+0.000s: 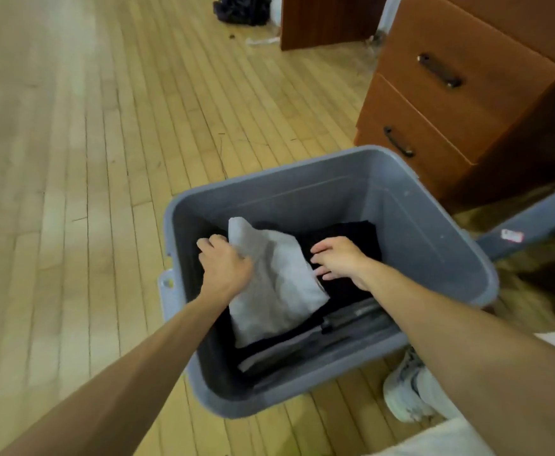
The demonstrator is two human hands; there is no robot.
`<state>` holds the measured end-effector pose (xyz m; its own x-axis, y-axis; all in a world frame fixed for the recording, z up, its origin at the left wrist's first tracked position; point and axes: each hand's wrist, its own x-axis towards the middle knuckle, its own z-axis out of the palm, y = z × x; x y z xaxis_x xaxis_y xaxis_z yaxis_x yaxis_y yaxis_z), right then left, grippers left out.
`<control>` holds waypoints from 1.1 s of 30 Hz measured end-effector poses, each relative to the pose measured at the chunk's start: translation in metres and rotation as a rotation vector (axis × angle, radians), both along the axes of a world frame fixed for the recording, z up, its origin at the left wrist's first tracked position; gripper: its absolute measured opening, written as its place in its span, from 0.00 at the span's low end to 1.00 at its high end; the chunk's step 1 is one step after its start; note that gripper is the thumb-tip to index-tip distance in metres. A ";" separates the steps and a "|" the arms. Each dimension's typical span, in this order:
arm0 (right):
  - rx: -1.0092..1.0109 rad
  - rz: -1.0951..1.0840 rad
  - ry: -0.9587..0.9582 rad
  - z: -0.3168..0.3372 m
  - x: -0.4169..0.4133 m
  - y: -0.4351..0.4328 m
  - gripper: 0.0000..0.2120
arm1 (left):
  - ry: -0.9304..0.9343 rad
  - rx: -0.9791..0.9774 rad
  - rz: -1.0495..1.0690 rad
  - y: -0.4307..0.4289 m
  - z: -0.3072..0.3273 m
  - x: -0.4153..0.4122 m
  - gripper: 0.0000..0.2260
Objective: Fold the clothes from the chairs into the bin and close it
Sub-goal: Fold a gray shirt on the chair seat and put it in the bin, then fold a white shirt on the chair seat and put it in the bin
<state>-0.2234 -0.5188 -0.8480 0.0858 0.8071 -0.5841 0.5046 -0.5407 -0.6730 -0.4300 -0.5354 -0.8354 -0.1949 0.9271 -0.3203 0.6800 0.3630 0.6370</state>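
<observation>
Grey plastic bin (434,245) sits in the lower middle of the frame on a wooden floor (88,159), lid off, and both arms reach down into it. The left hand (226,264) has its fingers curled around the upper left edge of a pale grey folded piece (279,284), so that one's gripping. The right hand (341,261) is open, fingers spread and pointing left over the black clothes (345,235) already lying in the bottom; its fingertips look like they reach the pale piece's right edge, but I can't tell if they actually touch. The pale piece is inside the bin, left of centre, between the two hands. Its long axis runs from the upper part of the bin down toward the near wall, leaning a bit to the right, and it looks propped up, not lying flat. So I'd say the next bit comes down to laying it leftward or flat beside the black stack, and the left hand is the one on it, with the right free to smooth it from the other side. A grey slab (529,222) with a sticker pokes in at the right edge of the frame, probably the lid, though it's blurry. There's a wooden dresser (450,103) upper right and a dark heap (241,9) at the top of the frame, too far off to make out. Closing looks a way off yet.
</observation>
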 end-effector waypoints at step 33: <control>0.167 -0.315 -0.826 0.258 0.338 -0.221 0.09 | -0.525 0.132 -1.095 -0.059 0.203 0.404 0.05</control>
